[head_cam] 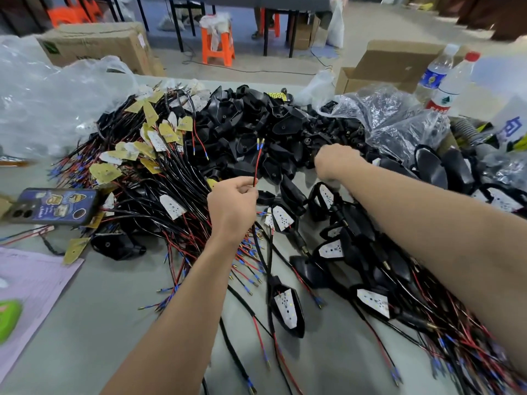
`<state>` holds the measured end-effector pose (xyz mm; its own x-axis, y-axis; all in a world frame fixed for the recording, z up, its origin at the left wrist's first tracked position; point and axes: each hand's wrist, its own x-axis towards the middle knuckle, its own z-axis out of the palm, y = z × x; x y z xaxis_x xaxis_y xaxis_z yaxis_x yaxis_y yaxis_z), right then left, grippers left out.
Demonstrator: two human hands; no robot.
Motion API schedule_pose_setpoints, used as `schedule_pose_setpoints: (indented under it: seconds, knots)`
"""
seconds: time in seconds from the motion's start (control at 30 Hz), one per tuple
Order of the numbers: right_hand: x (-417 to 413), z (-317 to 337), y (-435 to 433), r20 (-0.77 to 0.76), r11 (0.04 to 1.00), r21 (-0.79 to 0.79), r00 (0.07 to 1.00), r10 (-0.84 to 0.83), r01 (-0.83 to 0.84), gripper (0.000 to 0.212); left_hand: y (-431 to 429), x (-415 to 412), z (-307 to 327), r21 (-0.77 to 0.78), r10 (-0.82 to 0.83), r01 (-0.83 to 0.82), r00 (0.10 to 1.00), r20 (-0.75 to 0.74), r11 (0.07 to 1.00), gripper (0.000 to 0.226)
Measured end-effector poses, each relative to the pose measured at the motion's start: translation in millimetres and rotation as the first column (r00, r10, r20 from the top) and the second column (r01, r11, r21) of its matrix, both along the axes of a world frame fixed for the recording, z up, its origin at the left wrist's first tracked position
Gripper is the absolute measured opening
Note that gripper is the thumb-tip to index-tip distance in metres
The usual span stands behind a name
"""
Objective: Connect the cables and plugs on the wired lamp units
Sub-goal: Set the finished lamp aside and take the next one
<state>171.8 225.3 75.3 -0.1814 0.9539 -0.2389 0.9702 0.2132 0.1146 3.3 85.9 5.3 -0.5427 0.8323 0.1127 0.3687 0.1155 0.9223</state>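
Red cable (258,163) pinched in left hand (232,206); clear bag (419,129) holds black parts (383,108).

Lamp housings (248,118) = blk plastic, smooth, semi-gloss; wires (171,178) have smooth red/blk plastic insulation w/ blue sleeves and brass-look metal tips. LED boards (285,305) matt white on one face, dull yellow on the other. Bags (399,115) clear glossy crinkled film, boxes (94,44) matt brown cardboard, tabletop (114,309) smooth matt grey.

Assembly workshop — heaped wires (159,195), housings (251,121), cartons (97,47).
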Motion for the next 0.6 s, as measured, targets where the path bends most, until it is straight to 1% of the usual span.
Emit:
schedule_pose_setpoints:
  seconds: [0.07,0.1,0.17,0.2,0.27,0.3,0.37,0.47,0.5,0.6]
  knots:
    - [5.7,-6.2,15.8,0.158,1.000,-0.024,0.987,0.002,0.002,0.018,-0.2,-1.1,0.6,-0.008,0.005,-0.005,1.000,0.005,1.000,0.023]
    - [10.4,-6.9,23.5,0.213,0.999,-0.052,0.977,0.000,0.011,0.018,-0.5,-2.0,1.7,-0.009,0.008,-0.008,1.000,0.014,1.000,0.023]
    - [18.3,-9.8,40.2,0.248,0.995,-0.089,0.968,-0.020,0.043,0.010,-0.9,-4.0,3.4,-0.012,0.004,-0.004,1.000,0.014,1.000,0.022]
    - [20.5,-11.3,47.0,0.242,0.990,-0.122,0.970,-0.037,0.068,0.008,-1.2,-4.6,4.3,-0.019,-0.002,0.002,1.000,0.005,1.000,0.021]
    - [24.6,-21.3,59.6,0.223,0.979,-0.183,0.974,-0.048,0.090,0.020,-0.9,-5.6,7.2,-0.035,-0.011,0.011,1.000,-0.014,0.999,0.021]
    - [25.9,-26.7,61.9,0.206,0.980,-0.179,0.978,-0.044,0.082,0.021,-0.4,-5.6,8.4,-0.045,-0.011,0.010,1.000,-0.021,0.999,0.021]
    - [29.6,-31.4,62.2,0.189,0.995,-0.090,0.981,-0.032,0.050,0.014,-0.6,-5.7,9.8,-0.062,-0.013,0.010,0.999,-0.041,0.998,0.021]
    - [35.8,-33.4,56.8,0.099,0.997,0.012,0.992,-0.083,0.083,0.003,-3.9,-7.0,11.8,-0.082,0.006,-0.013,0.996,-0.085,0.997,0.023]
    - [36.1,-33.4,55.2,0.074,0.995,0.011,0.993,-0.096,0.096,0.004,-5.0,-7.9,12.4,-0.086,0.013,-0.021,0.996,-0.089,0.996,0.022]
    - [37.3,-31.6,51.9,0.035,0.996,0.010,0.995,-0.093,0.093,0.018,-7.7,-10.1,14.4,-0.093,0.032,-0.041,0.995,-0.095,0.995,0.011]
